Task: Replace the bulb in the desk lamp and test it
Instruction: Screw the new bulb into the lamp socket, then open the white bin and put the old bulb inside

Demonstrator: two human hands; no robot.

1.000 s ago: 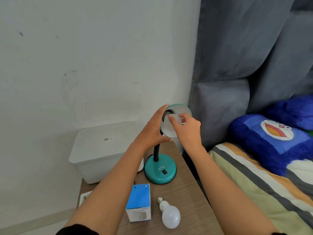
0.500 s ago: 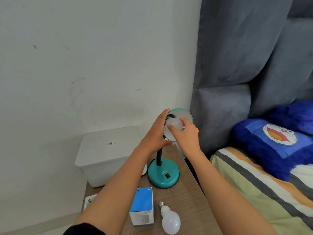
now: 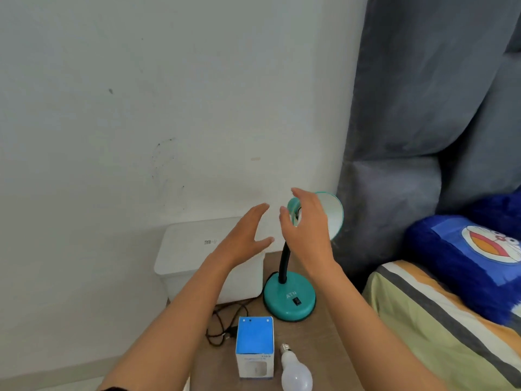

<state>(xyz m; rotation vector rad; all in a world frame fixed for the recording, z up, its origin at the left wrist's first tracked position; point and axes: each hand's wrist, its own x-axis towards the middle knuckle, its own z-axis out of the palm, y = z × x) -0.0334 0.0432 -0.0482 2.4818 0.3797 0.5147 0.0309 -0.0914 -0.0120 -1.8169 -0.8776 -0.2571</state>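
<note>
A teal desk lamp stands on the wooden bedside table [image 3: 332,351], with a round base [image 3: 290,300], a black switch [image 3: 296,301], a black gooseneck and a teal shade [image 3: 332,215] tilted toward me. My right hand [image 3: 307,224] hovers open in front of the shade and hides its socket. To the left of the shade, my left hand [image 3: 242,238] is open and touches nothing. A loose white bulb [image 3: 296,373] lies on the table beside a blue and white bulb box [image 3: 255,345].
A white lidded bin [image 3: 191,249] stands against the wall behind the lamp. A black cord [image 3: 222,325] loops on the table left of the box. A bed with a striped sheet [image 3: 439,320] and a blue cartoon pillow [image 3: 473,249] lies to the right, under grey curtains.
Both hands have let go of the lamp shade and the bulb inside it and have drawn back with fingers spread. The camera view has tilted.
</note>
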